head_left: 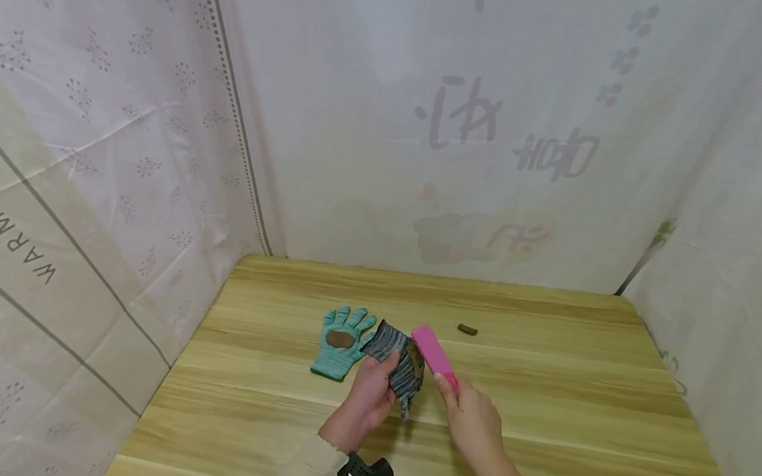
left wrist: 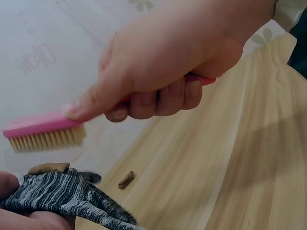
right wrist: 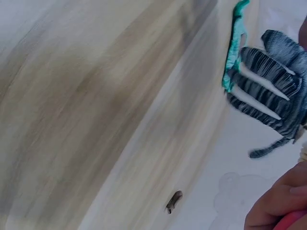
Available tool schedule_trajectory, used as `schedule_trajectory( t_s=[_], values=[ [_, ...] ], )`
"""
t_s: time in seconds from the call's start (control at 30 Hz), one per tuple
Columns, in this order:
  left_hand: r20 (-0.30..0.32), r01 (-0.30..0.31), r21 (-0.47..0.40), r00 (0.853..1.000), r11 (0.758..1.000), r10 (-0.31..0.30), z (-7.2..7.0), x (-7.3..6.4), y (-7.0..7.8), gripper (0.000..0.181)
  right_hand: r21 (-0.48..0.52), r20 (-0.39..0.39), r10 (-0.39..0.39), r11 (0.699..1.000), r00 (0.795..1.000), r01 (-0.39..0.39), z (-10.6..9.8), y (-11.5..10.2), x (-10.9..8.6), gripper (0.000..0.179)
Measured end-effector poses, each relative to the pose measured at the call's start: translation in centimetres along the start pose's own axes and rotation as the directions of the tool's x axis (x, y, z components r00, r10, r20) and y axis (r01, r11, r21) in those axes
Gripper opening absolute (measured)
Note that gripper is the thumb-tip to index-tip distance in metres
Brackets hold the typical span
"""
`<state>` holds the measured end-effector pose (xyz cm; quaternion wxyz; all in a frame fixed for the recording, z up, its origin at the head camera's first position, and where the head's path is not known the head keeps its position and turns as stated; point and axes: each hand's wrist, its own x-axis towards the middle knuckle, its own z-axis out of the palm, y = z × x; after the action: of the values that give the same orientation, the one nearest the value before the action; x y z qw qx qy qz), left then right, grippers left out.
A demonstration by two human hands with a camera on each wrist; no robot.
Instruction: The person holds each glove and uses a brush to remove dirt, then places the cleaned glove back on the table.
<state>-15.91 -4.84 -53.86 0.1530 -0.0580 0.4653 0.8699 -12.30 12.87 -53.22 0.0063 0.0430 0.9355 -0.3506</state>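
My left hand (head_left: 369, 397) holds a grey-and-black knitted glove (head_left: 403, 377) above the table, thumb on top, its fingers hanging down in the right wrist view. A brown lump (left wrist: 49, 167) sits on the glove's upper side. In my right hand (head_left: 475, 426) I grip a pink brush (head_left: 434, 351) by its handle, thumb laid along the back. Its pale bristles (left wrist: 48, 139) point down, a small gap above the lump in the left wrist view. Left of the held glove, a teal knitted glove (head_left: 327, 363) lies flat with a brown oval patch (head_left: 340, 339) on it.
A small brown piece (head_left: 467, 329) lies on the wooden table (head_left: 546, 373), beyond the brush to the right. Printed curtains (head_left: 361, 153) hang behind the table and on both sides. A black band (head_left: 370, 473) is strapped round the left wrist.
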Motion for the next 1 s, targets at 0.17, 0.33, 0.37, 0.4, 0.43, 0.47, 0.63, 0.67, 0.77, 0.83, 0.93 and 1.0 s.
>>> schedule_trajectory(
  t_s=[0.17, 0.33, 0.37, 0.4, 0.43, 0.47, 0.63, 0.67, 0.77, 0.83, 0.93, 1.0],
  values=[
    [-0.017, 0.009, -0.012, 1.0, 1.0, -0.009, 0.1, 0.0, 0.0, 0.022, 0.037, -0.02, -0.009, 0.999, 1.0, 0.009, -0.1, -0.6, -0.3, 0.054],
    [-0.022, 0.006, -0.005, 1.0, 1.0, -0.006, 0.4, -0.1, 0.1, 0.03, 0.038, -0.027, -0.05, 0.998, 0.998, 0.051, 0.2, -1.2, -0.8, 0.049],
    [-0.022, 0.003, -0.006, 1.0, 1.0, -0.003, 0.5, -0.1, 0.1, 0.034, 0.038, -0.025, -0.058, 0.998, 0.998, 0.059, 0.3, -1.3, -0.9, 0.049],
    [-0.021, 0.0, -0.006, 1.0, 1.0, 0.0, 0.6, -0.1, 0.1, 0.036, 0.038, -0.024, -0.066, 0.997, 0.998, 0.067, 0.4, -1.3, -1.0, 0.048],
    [-0.02, -0.004, -0.011, 1.0, 1.0, 0.004, 0.7, -0.2, 0.1, 0.037, 0.036, -0.023, -0.072, 0.997, 0.997, 0.072, 0.5, -1.4, -1.1, 0.047],
    [-0.018, -0.005, -0.017, 1.0, 1.0, 0.005, 0.8, -0.2, 0.1, 0.039, 0.036, -0.021, -0.074, 0.997, 0.997, 0.075, 0.6, -1.4, -1.1, 0.046],
    [-0.011, -0.009, -0.051, 1.0, 0.999, 0.009, 1.1, -0.4, 0.2, 0.042, -0.003, -0.025, -0.08, 0.997, 0.997, 0.08, 1.0, -1.3, -1.2, 0.047],
    [-0.01, -0.008, -0.052, 1.0, 0.999, 0.007, 1.1, -0.4, 0.2, 0.043, -0.013, -0.025, -0.077, 0.997, 0.997, 0.077, 1.0, -1.3, -1.2, 0.048],
    [-0.006, -0.007, -0.043, 1.0, 0.999, 0.007, 1.0, -0.4, 0.1, 0.043, -0.034, -0.025, -0.068, 0.997, 0.997, 0.067, 0.9, -1.2, -1.1, 0.049],
    [-0.009, -0.003, -0.039, 1.0, 0.999, 0.003, 0.9, -0.5, 0.1, 0.042, -0.039, -0.02, -0.061, 0.997, 0.998, 0.061, 0.7, -1.1, -1.0, 0.049],
    [-0.013, -0.002, -0.038, 1.0, 0.999, 0.001, 0.8, -0.5, 0.1, 0.041, -0.043, -0.013, -0.051, 0.998, 0.999, 0.05, 0.6, -1.0, -0.9, 0.051],
    [-0.015, -0.001, -0.042, 1.0, 0.999, 0.001, 0.8, -0.6, 0.1, 0.041, -0.044, -0.007, -0.041, 0.998, 0.999, 0.041, 0.6, -1.0, -0.8, 0.052]
  ],
)
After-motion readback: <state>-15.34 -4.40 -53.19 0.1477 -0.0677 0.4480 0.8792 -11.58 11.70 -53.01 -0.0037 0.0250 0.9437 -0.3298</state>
